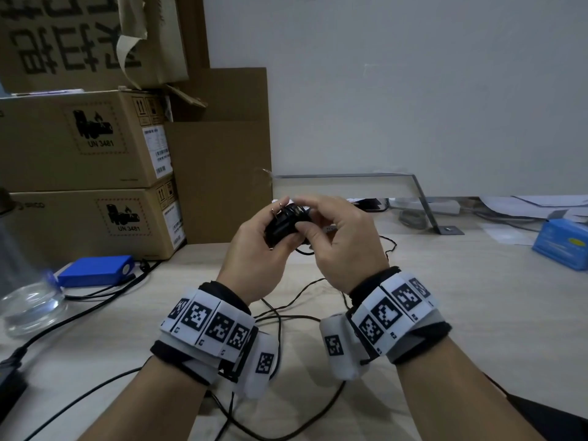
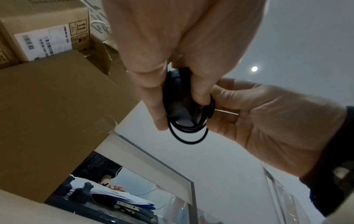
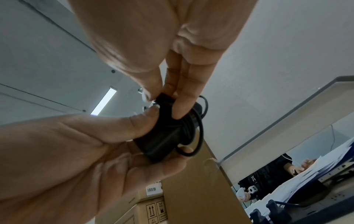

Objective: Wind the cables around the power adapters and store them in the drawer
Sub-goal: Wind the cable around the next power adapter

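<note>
Black power adapter (image 1: 283, 226), cable (image 2: 188, 133) coiled around it, held above desk

- The power adapter (image 1: 281, 229) is black, with coppery metal prongs (image 1: 276, 209) at its 11 o'clock corner.
- The cable (image 2: 188, 137) looped round it is black as well.
- The wristbands (image 1: 210, 323) are white over black, printed with black-and-white square code patterns.
- The desk (image 1: 461, 300) is pale wood grain.
- The cardboard boxes (image 1: 79, 144), at 10 o'clock from the adapter, are brown with black flame symbols inside red dashed borders and white barcode labels.
- The flat box (image 1: 95, 270) at 8 o'clock is bright blue.
- The tissue box (image 1: 561, 245) at 3 o'clock is light blue with a yellow oval.
- The wall (image 1: 413, 90) is plain grey-white.
</note>
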